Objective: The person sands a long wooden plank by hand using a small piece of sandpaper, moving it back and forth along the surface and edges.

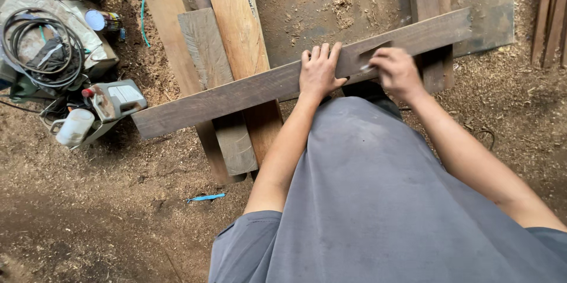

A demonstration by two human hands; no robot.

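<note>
1. Left hand (319, 72) flat, fingers spread, pressing long dark plank (236, 95) lying crosswise over stacked boards (220, 58)
2. Right hand (397, 71) pinching small pale marker (366, 67) against plank, just right of left hand
3. Power tools (115, 100) far left on sawdust

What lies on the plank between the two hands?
Head view: only bare plank between left hand and right hand; the right hand holds a small tool, too blurred to identify.

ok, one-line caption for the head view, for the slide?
Left hand pressed flat on a long dark plank laid across stacked boards, right hand pinching a small tool against it, sawdust floor around.
</note>
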